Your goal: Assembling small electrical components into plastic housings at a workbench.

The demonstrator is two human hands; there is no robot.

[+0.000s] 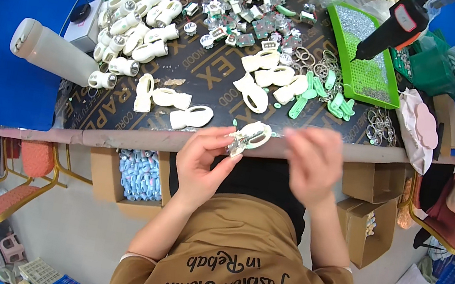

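Close to the table's front edge, my left hand pinches an off-white plastic casing between thumb and fingers. The casing has a looped end and lies opened up, with small metallic parts showing inside. To its right hovers my right hand, smeared by motion, so its fingers are hard to read. Beyond them on the table lie loose casing halves, green plastic pieces and metal rings. A few more white casings rest just past my left hand.
Circuit modules heap at the back. Closed casings pile at left beside a white bottle. A green tray of screws stands at right under a black electric screwdriver. Cardboard boxes sit below the table edge.
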